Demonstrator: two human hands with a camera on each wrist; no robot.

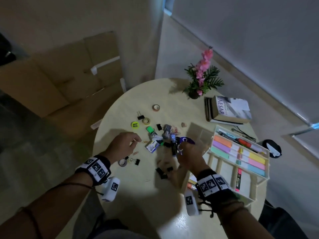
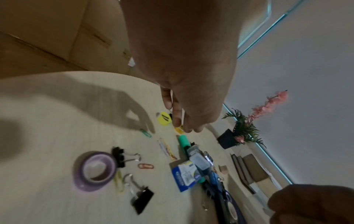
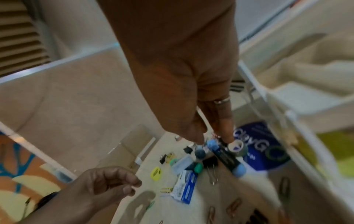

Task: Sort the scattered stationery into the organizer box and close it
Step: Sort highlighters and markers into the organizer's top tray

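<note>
The white organizer box (image 1: 267, 163) lies with its lid up on the right of the round table, holding coloured sticky notes and pens. Scattered left of it are a purple tape roll (image 2: 94, 169), black binder clips (image 2: 141, 198), paper clips (image 2: 146, 166), a blue staples box (image 1: 152, 146) and a yellow sharpener (image 1: 135, 125). My left hand (image 1: 136, 139) hovers above the table and pinches a thin pale item, seemingly a paper clip. My right hand (image 3: 214, 140) reaches into the central pile, its fingers pinching a black marker (image 3: 224, 157) with blue ends, a small tape roll (image 3: 236, 147) at one fingertip.
A potted pink flower (image 1: 201, 78) and stacked books (image 1: 227, 109) stand at the table's far side. Two more tape rolls (image 1: 156, 107) lie beyond the pile. Cardboard boxes (image 1: 69, 69) lean against the wall to the left. A black object (image 1: 272, 148) sits past the box.
</note>
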